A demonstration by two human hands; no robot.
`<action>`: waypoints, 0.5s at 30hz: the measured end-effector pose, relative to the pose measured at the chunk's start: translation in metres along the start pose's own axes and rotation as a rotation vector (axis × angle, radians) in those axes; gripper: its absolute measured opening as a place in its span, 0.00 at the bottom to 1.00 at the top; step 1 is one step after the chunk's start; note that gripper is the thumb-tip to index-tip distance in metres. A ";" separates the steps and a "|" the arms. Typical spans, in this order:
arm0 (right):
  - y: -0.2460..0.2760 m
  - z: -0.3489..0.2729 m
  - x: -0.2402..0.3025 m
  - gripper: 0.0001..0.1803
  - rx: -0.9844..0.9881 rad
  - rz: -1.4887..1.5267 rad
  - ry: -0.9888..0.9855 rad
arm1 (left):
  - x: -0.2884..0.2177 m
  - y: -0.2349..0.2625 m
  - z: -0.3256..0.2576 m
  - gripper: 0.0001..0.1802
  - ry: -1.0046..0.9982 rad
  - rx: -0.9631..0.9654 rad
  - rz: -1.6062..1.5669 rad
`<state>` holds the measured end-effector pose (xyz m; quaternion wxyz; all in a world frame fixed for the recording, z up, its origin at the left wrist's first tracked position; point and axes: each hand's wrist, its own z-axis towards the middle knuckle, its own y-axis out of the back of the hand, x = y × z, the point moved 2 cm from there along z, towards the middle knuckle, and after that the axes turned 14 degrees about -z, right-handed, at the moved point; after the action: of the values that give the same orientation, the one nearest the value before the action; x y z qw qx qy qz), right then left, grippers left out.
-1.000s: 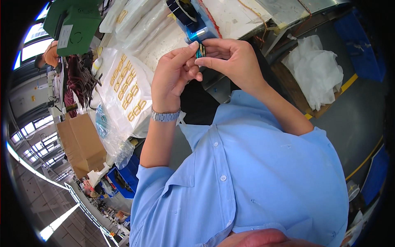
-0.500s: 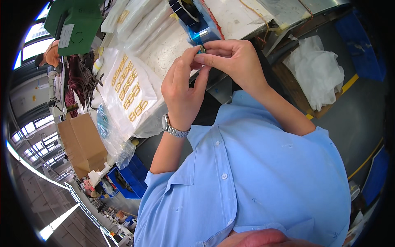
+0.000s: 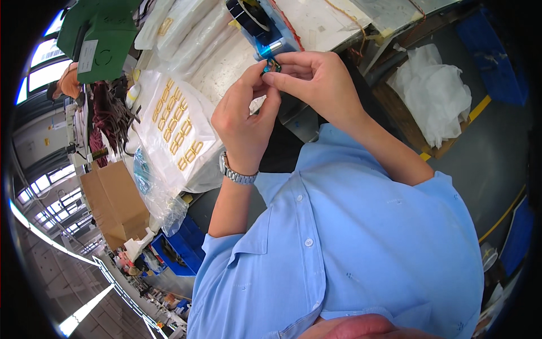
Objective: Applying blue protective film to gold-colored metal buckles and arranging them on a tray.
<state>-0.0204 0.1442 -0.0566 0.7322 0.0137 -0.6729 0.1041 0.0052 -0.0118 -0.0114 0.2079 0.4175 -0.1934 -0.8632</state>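
My left hand [image 3: 243,116], with a wristwatch [image 3: 239,174] on its wrist, pinches one side of a small metal ring-shaped piece [image 3: 275,66] with blue film on it. Thumb and fingers of my right hand [image 3: 324,82] close on the other side. Fingertips cover much of the piece. Just beyond it stands a blue tape dispenser [image 3: 289,35] with a dark roll of blue film tape [image 3: 248,16]. Left of my left hand, several gold oblong rings [image 3: 176,127] lie in rows on a white sheet [image 3: 197,127].
Clear plastic packs [image 3: 189,42] lie at the far side of the bench. At the left are a green machine housing [image 3: 107,39], dark red straps [image 3: 110,107] and an open cardboard box [image 3: 116,203]. White crumpled plastic [image 3: 435,93] fills a box at the right.
My left hand has shifted slightly left, its fingertips a little apart from the right hand's. More of the ring-shaped piece and its blue film shows between them.
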 end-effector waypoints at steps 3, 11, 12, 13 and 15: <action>0.001 -0.001 -0.001 0.17 -0.022 -0.035 0.003 | -0.003 -0.001 0.000 0.20 0.017 0.014 0.007; 0.013 -0.026 -0.015 0.18 -0.016 -0.110 -0.012 | -0.009 -0.018 -0.024 0.20 0.146 0.045 -0.070; 0.015 -0.029 -0.010 0.18 -0.011 -0.113 -0.021 | -0.016 -0.016 -0.029 0.20 0.177 0.010 -0.086; 0.016 -0.033 -0.006 0.18 0.038 -0.039 -0.030 | -0.017 -0.013 -0.038 0.20 0.168 -0.013 -0.156; 0.025 -0.027 -0.004 0.17 0.200 0.058 -0.079 | -0.021 -0.009 -0.045 0.20 0.245 -0.049 -0.264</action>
<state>0.0019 0.1722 -0.0663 0.6966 0.0714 -0.6877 0.1916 0.0518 -0.0002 -0.0284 0.1249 0.5360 -0.0893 -0.8301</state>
